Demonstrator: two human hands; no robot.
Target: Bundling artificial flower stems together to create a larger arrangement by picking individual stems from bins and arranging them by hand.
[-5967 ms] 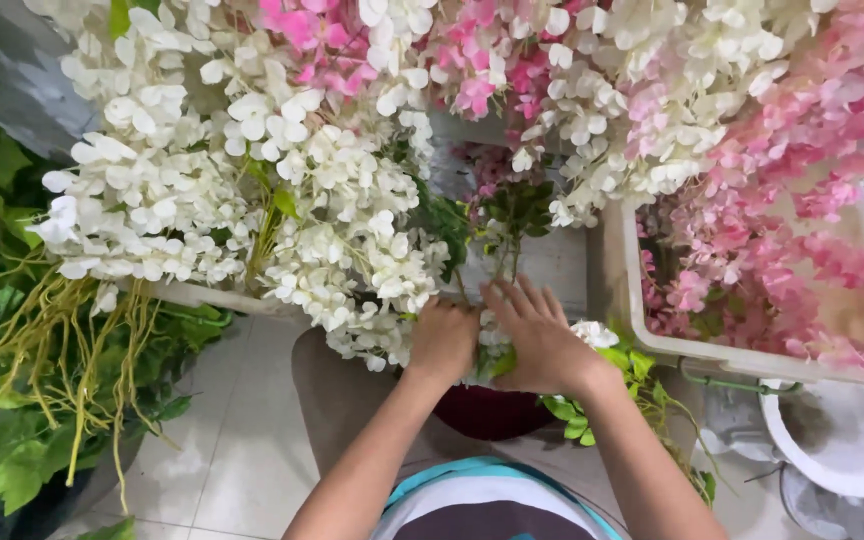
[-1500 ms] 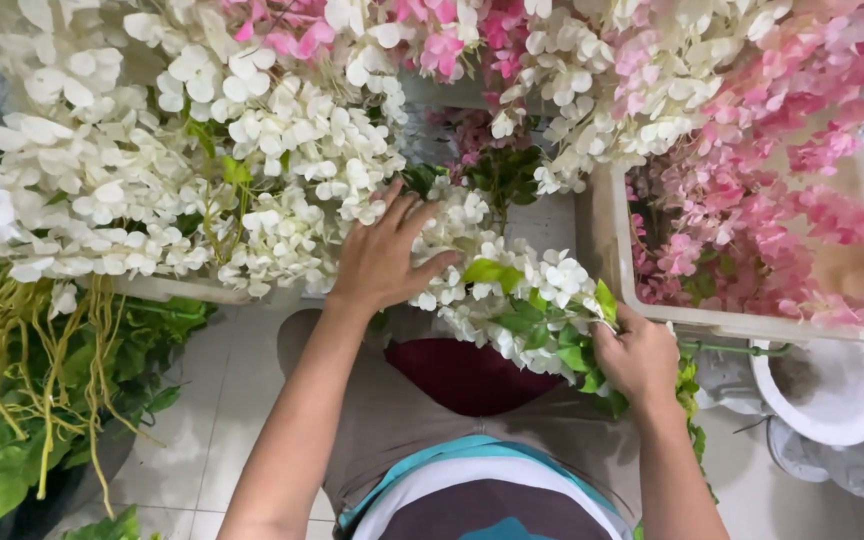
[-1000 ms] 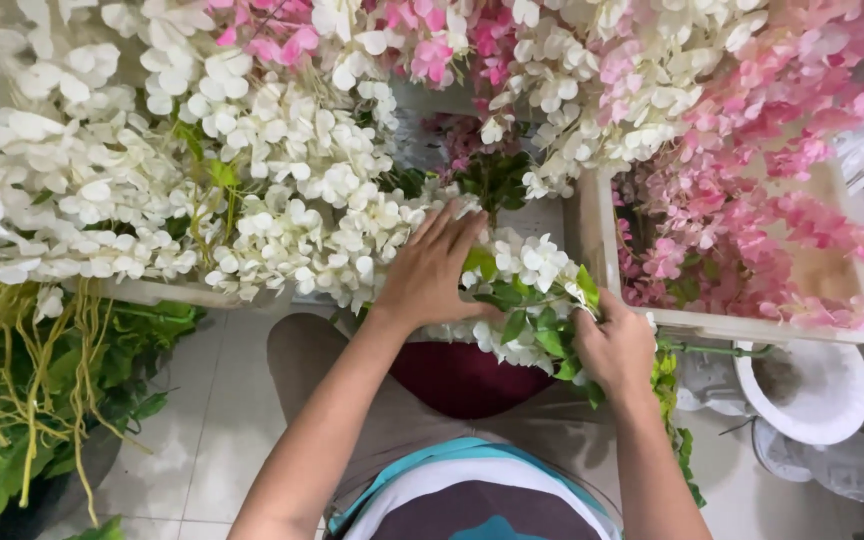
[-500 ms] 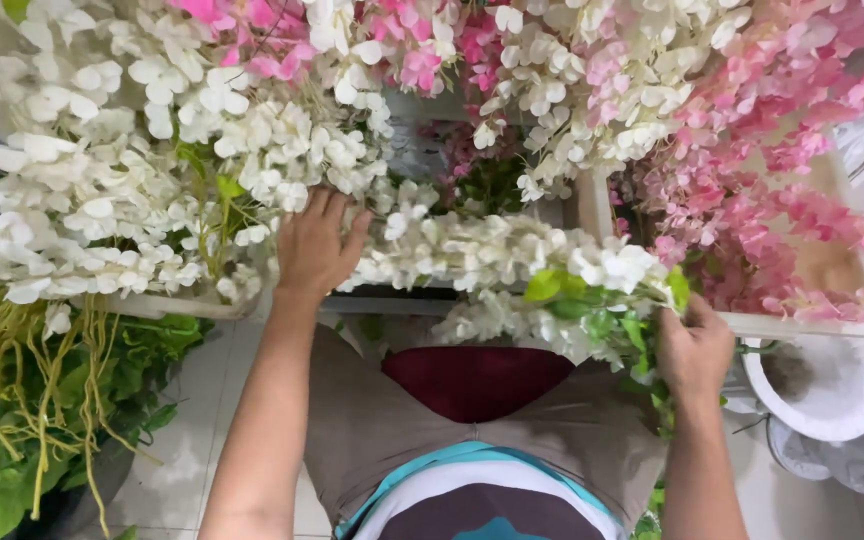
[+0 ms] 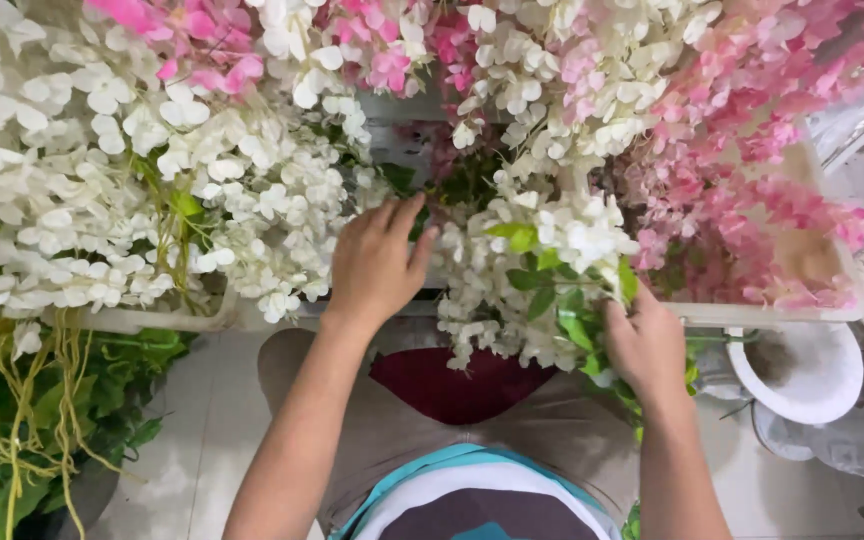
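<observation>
White flower garland (image 5: 537,265) lies across front rim of pale tray (image 5: 752,315) holding pink blossoms (image 5: 742,200). Right hand (image 5: 647,345) clamped on its leafy end; left hand (image 5: 377,265) spread flat, touching white blooms (image 5: 152,210). Tray interiors hidden under flowers.

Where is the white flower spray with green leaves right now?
In the head view, the white flower spray hangs right of centre, between the left hand and the right hand, which grips its leafy end, above the dark red pot.
</observation>
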